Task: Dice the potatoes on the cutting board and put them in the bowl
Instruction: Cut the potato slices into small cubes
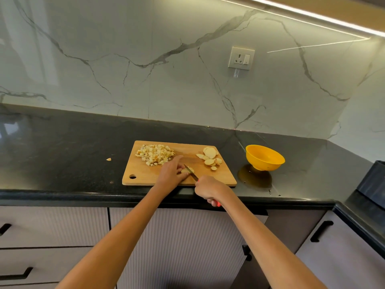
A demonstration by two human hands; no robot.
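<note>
Right hand (209, 189) at 6 o'clock of the board (145, 176), over the counter (73, 147) edge, fingers curled tight round the red handle of the knife (191, 172). Blade runs up toward 11 o'clock onto the board.

Left hand (171, 173) just beyond, resting on the board, fingers bent down onto a small potato piece (187, 170) and pinning it. Blade lies right against those fingertips; cannot tell whether it touches them.

Risk one: a nicked fingertip. The piece is small, the holding fingers sit just beside the edge, and a wet cut face could let it slide under pressure.

Risk two: the board shifting. Its near edge sits close to the counter lip, so a hard downward push there could tip or skid it.

Farther back, at 11 o'clock on the board, the heap of dice (155, 154), loosely piled. At 1 o'clock, slices (210, 156), uncut, several overlapping. Judged about half done on cutting.

Risk three: dice rolling off. One scrap (108, 159) already lies on the counter at 9 o'clock, off the board.

Bowl (264, 157), yellow, sits at 3 o'clock, apart from the board; nothing visible inside. The transfer must cross bare counter; a handful carried or scraped across may drop pieces. The bowl looks light and narrow-footed and could tip if knocked.
</note>
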